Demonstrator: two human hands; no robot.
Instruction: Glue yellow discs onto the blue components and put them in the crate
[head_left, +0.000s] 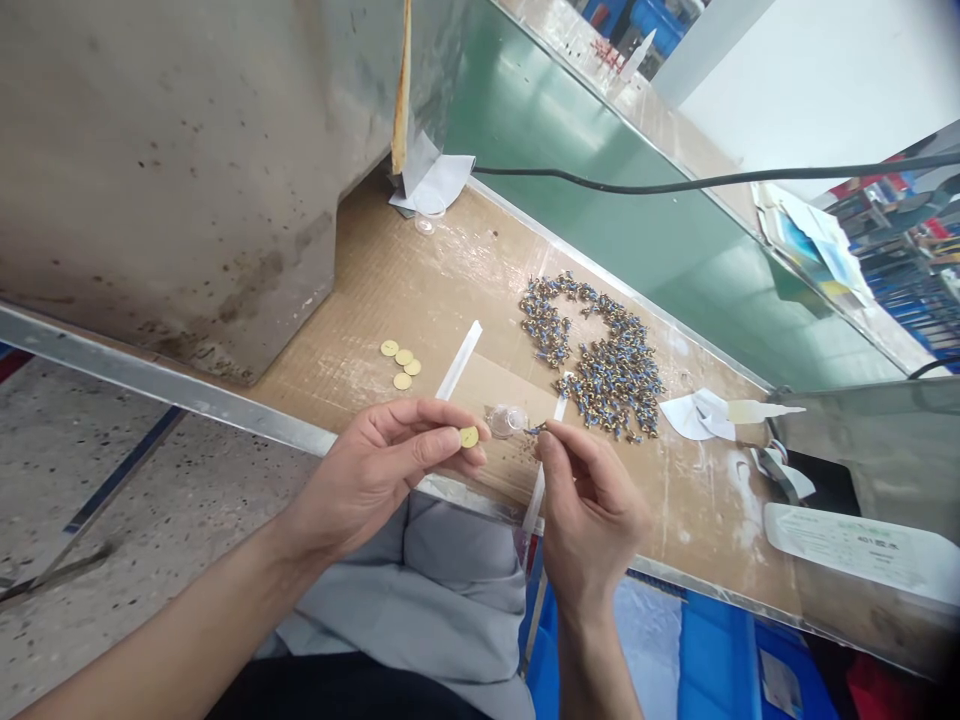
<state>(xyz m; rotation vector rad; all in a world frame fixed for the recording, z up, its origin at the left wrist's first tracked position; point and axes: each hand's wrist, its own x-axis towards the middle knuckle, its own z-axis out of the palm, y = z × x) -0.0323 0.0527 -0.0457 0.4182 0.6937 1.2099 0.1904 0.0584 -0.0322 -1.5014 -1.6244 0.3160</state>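
Left hand [379, 465]: fingers pinching yellow disc [469, 437] — just below frame centre
Right hand [589, 510]: fingers pinching small part [537, 429], right of disc
Pile [611, 385]: blue-and-brass, right of centre
Four discs [404, 356]: on desk [360, 310] — left of centre

Round yellow disc [469, 437] in the left hand [390, 455] looks smooth, matt.
Beside this grip, a clear round plastic piece [511, 420] is glossy; beyond, small brass-and-blue pieces [619, 385] look metallic, brown cardboard [480, 265] scuffed.

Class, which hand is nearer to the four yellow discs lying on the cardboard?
Left. The left hand is just on the near side of the discs; the right hand is farther away, to their right.
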